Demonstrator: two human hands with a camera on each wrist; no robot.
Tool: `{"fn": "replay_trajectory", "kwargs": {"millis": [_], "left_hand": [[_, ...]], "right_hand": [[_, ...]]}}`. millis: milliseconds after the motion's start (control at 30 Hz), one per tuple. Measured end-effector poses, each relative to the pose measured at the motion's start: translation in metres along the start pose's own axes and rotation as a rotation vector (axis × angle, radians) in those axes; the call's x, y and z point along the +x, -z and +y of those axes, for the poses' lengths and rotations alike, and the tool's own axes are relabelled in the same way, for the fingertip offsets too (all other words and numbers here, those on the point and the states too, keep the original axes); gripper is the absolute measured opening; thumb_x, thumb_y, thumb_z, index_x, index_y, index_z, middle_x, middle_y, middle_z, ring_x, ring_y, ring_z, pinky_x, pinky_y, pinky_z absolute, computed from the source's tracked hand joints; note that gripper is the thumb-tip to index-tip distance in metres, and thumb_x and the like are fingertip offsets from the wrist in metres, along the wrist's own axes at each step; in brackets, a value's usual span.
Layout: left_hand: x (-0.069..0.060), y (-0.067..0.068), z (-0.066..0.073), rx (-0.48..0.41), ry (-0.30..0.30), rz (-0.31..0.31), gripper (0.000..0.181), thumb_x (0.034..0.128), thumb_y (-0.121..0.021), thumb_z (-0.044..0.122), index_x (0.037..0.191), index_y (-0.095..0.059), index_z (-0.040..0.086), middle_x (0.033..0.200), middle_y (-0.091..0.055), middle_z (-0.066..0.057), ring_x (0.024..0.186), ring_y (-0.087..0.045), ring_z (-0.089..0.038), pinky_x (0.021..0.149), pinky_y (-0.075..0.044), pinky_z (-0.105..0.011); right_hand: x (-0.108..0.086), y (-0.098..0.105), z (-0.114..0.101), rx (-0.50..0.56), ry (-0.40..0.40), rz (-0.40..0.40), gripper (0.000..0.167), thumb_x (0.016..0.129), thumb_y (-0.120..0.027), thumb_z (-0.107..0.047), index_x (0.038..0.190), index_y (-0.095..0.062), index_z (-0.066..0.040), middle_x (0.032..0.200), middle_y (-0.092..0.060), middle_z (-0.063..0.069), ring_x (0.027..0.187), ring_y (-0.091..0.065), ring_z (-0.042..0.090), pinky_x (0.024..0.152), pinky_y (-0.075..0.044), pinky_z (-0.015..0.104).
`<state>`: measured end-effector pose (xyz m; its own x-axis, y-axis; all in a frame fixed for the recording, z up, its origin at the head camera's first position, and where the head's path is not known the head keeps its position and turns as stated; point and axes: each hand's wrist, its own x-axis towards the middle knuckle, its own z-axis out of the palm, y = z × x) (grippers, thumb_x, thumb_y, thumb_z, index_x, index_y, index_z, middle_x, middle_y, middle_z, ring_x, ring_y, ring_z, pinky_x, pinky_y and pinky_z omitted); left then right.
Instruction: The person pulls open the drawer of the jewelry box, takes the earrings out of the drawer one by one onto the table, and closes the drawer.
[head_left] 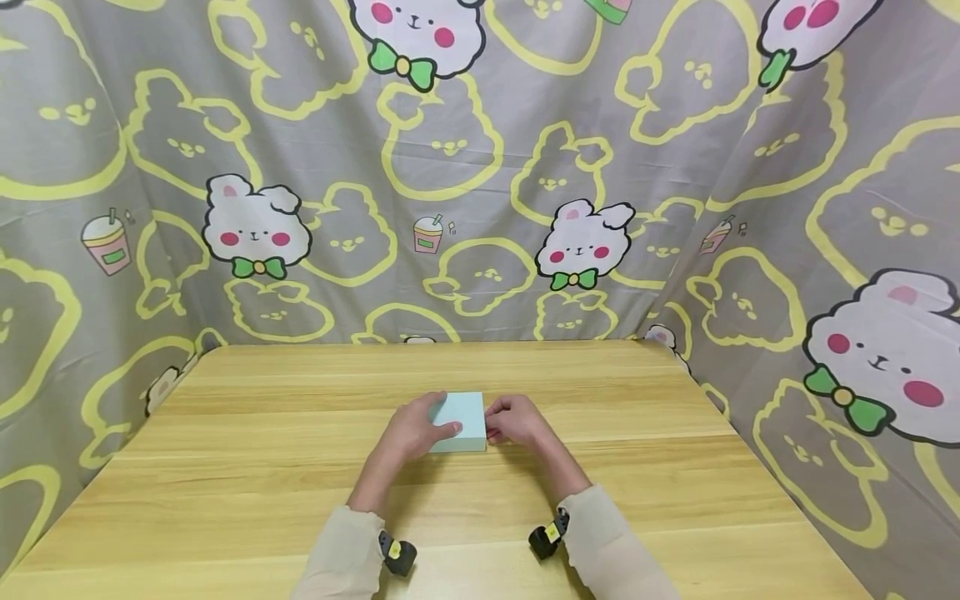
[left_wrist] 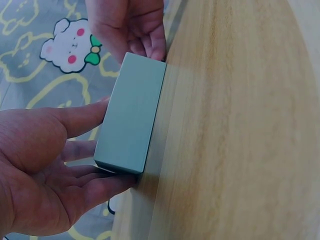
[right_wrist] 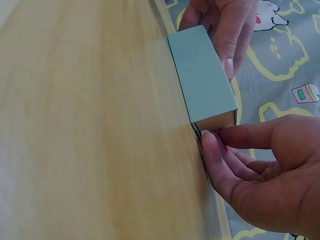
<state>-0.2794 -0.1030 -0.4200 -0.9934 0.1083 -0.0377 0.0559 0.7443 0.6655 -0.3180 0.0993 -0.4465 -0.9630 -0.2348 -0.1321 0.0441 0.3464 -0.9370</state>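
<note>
1. Sleeves of pale beige cloth come in at the lower edge of the head view, with a small black camera strapped at each wrist.
2. The left hand grips the left part of a pale blue-green box. Its fingers are parted to the box's thickness: the thumb lies on the top face, and the others reach round the left end and the far edge.
3. The right hand is at the box's right end, fingers bent, with thumb and forefinger tips close together against it. Whether they pinch any part of it, I cannot tell. A small red patch shows by these fingers in the head view, too small to make out.
4. The box lies flat on the bench, between the two hands. The right wrist view shows its right end as brown, set between blue-green faces.
5. The bench has a light wood grain and stretches on beyond the box.
6. Behind it and on both sides hangs a grey curtain, printed with yellow outlined animals, white rabbits wearing green bows, and pink cups.
</note>
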Motion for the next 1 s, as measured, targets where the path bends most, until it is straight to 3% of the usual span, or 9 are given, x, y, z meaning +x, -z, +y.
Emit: {"fn": "replay_trajectory", "kwargs": {"millis": [533, 1000], "left_hand": [[0.001, 0.0018, 0.0002, -0.001, 0.016, -0.006, 0.066, 0.0931, -0.075, 0.033, 0.15, -0.05, 0.01, 0.153, -0.048, -0.022, 0.142, -0.043, -0.044, 0.114, -0.037, -0.058], [-0.0002, 0.0075, -0.0007, 0.005, 0.042, 0.005, 0.067, 0.0901, -0.078, 0.032, 0.148, -0.053, 0.01, 0.15, -0.051, -0.023, 0.128, -0.054, -0.037, 0.107, -0.044, -0.055]], "right_hand": [[-0.0028, 0.0, -0.0016, 0.021, 0.014, -0.011, 0.011, 0.092, -0.063, 0.003, 0.099, -0.068, 0.01, 0.083, -0.071, 0.018, 0.066, -0.07, 0.018, 0.068, -0.062, 0.033], [-0.0046, -0.0051, -0.0056, 0.026, 0.033, -0.029, 0.013, 0.089, -0.064, 0.007, 0.101, -0.067, 0.012, 0.087, -0.073, 0.02, 0.071, -0.074, 0.024, 0.07, -0.063, 0.035]]}}
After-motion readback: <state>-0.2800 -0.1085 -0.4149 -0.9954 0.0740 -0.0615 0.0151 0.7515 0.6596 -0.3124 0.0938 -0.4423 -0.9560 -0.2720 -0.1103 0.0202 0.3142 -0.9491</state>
